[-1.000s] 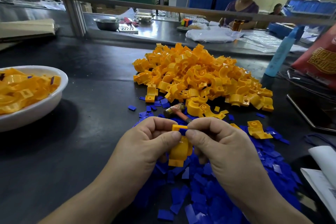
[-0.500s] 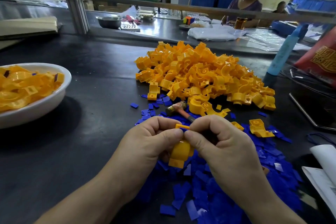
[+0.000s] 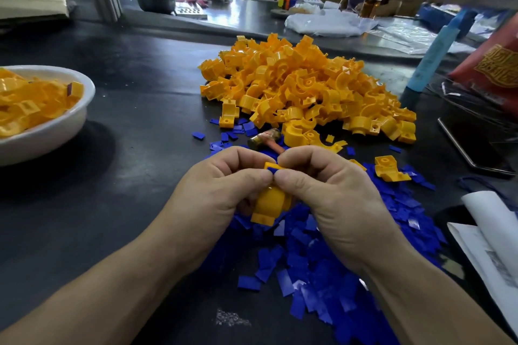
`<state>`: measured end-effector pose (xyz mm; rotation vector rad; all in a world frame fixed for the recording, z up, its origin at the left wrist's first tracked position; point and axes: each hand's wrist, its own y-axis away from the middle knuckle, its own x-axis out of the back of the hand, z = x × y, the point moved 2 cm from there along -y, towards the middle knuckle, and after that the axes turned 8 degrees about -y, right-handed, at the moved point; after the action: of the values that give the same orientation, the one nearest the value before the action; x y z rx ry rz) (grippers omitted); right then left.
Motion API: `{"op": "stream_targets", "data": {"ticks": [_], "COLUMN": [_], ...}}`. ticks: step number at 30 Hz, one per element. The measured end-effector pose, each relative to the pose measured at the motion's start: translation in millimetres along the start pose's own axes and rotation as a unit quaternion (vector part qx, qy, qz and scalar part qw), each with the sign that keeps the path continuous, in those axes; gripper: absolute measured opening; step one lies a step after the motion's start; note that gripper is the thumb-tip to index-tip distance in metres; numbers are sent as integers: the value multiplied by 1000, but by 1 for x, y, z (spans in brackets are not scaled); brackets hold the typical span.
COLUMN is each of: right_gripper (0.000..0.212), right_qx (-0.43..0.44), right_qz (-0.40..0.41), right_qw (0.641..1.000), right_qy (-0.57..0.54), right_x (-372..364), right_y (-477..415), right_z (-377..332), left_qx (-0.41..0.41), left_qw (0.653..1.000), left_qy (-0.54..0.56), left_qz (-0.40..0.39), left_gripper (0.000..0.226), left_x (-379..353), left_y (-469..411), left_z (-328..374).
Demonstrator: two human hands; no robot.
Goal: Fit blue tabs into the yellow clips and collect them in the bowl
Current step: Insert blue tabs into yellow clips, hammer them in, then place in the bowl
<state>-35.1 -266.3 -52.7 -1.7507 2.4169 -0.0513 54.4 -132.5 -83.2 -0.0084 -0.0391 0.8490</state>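
My left hand (image 3: 221, 187) and my right hand (image 3: 333, 193) meet above the blue tabs and together grip one yellow clip (image 3: 270, 204). Both thumbs press at its upper end, where a blue tab (image 3: 271, 169) shows between the thumb tips. A large heap of yellow clips (image 3: 302, 87) lies behind the hands. Loose blue tabs (image 3: 322, 260) are spread under and in front of my right hand. The white bowl (image 3: 56, 129) stands at the far left, holding several yellow clips.
A small hammer (image 3: 266, 138) lies between the clip heap and my hands. One single yellow clip (image 3: 388, 168) rests right of my hands. A blue bottle (image 3: 431, 61), a red bag (image 3: 496, 64) and papers (image 3: 493, 246) crowd the right side. A person sits beyond the rail.
The hands stay together on the clip; both thumbs have closed in over the tab at its top. The view has tipped down slightly.
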Motion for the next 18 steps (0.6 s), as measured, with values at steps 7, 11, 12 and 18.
{"op": "stream_targets", "data": {"ticks": [7, 11, 12, 18], "right_gripper": [16, 17, 19, 50], "right_qx": [29, 40, 54, 98], "right_qz": [3, 7, 17, 118], "right_qw": [999, 995, 988, 774], "right_qy": [32, 86, 146, 615], "right_x": [-1, -4, -2, 32], "right_y": [2, 4, 4, -6], "right_z": [-3, -4, -3, -1], "left_qx": [11, 8, 12, 55], "left_qw": [999, 996, 996, 949], "left_qy": [-49, -78, -80, -195], "left_qz": [17, 30, 47, 243], "left_gripper": [16, 8, 10, 18], "left_x": [-2, 1, 5, 70], "left_y": [4, 4, 3, -14], "left_z": [6, 13, 15, 15]}}
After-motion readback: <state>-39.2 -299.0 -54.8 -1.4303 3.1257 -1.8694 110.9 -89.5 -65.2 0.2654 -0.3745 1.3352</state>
